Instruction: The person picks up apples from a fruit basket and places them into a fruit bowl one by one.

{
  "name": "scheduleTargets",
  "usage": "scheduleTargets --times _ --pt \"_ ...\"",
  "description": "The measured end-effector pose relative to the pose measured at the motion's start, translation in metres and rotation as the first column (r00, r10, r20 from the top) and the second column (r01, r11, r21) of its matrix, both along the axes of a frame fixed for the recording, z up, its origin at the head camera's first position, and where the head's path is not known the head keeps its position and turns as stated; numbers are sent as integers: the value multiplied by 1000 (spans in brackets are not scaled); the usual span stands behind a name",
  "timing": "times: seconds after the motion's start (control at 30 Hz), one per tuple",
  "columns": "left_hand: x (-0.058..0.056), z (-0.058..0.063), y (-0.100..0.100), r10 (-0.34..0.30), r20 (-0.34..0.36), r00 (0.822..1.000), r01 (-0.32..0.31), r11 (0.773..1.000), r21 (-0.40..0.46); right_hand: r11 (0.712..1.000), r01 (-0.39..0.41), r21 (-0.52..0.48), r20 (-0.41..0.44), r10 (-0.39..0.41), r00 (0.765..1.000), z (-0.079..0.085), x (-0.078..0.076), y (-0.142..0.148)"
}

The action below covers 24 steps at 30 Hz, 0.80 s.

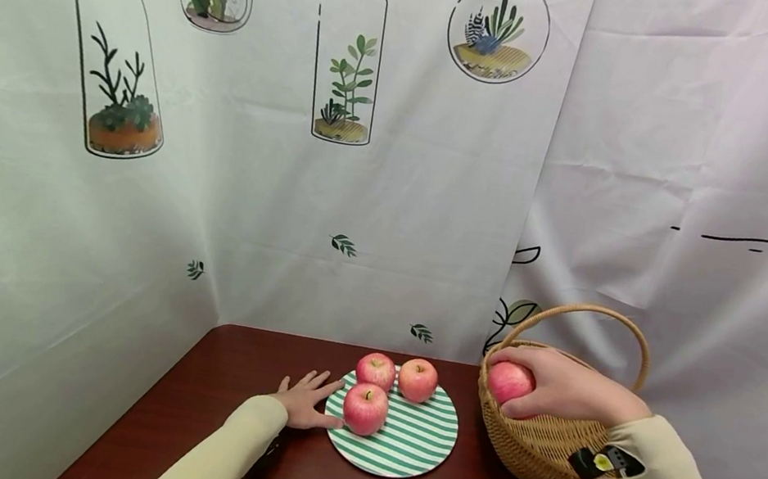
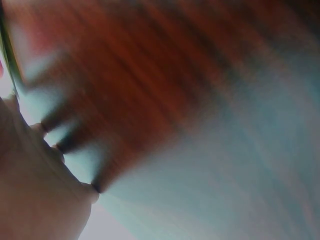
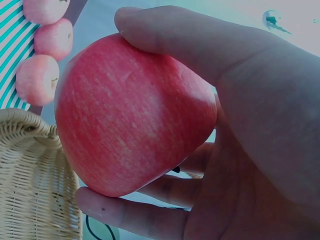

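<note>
My right hand (image 1: 559, 386) grips a red apple (image 1: 510, 382) over the left side of a wicker basket (image 1: 530, 460). In the right wrist view the thumb lies along one side of that apple (image 3: 132, 115) and the fingers curl round the other. My left hand (image 1: 309, 402) is spread flat on the table, its thumb and fingertips at the left edge of a round green-and-white striped plate (image 1: 408, 450). On the plate sit three apples: a front one (image 1: 365, 410), one behind it (image 1: 375, 371), and one at the back right (image 1: 418, 381).
The dark reddish-brown table (image 1: 210, 404) meets a pale printed curtain (image 1: 396, 208) at the back and left. An arched handle (image 1: 590, 307) rises over the basket, which stands to the right of the plate. A dark band (image 1: 607, 463) circles the right wrist.
</note>
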<state>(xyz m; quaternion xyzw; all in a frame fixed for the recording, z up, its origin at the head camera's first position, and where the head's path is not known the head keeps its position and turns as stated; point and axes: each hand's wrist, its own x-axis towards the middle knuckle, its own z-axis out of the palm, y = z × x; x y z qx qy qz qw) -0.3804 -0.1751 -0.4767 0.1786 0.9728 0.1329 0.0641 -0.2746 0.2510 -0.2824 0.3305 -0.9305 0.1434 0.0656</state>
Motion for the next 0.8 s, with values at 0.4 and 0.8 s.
scheduleTargets --times 0.4,0.8 --pt "-3 -4 -2 3 -3 1000 -3 1000 -9 1000 3 16 55 -4 998 3 1 -16" --pt "7 9 2 7 9 1000 -7 1000 -21 999 -46 3 83 45 996 0 -5 -33"
